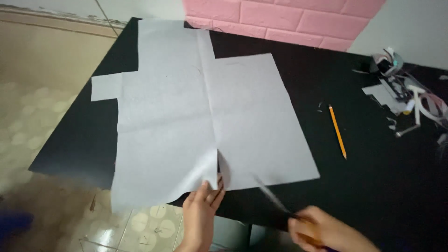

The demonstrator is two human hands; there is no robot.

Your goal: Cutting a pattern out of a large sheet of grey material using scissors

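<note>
Lying flat across the black surface [289, 70] is one large sheet of pale grey paper [186, 107], its outline stepped with cut-out corners at the far edge and a small tab sticking out to the left, and a crease running down its middle. At the near edge of the paper a short slit follows that crease, and the flap beside it curls upward. The left hand [200, 217] pinches this near edge at the slit, fingers [215, 193] closed on the paper. The right hand [322, 228], just right of the paper's near corner, grips one pair of scissors [273, 198], whose blurred blades point toward the slit; whether the blades are apart cannot be told. One yellow pencil [337, 131] lies well to the right of the paper, and farther right sits one heap of paper scraps [403, 91]. Beyond the paper's far edge stands one pink brick-patterned panel [280, 18].
</note>
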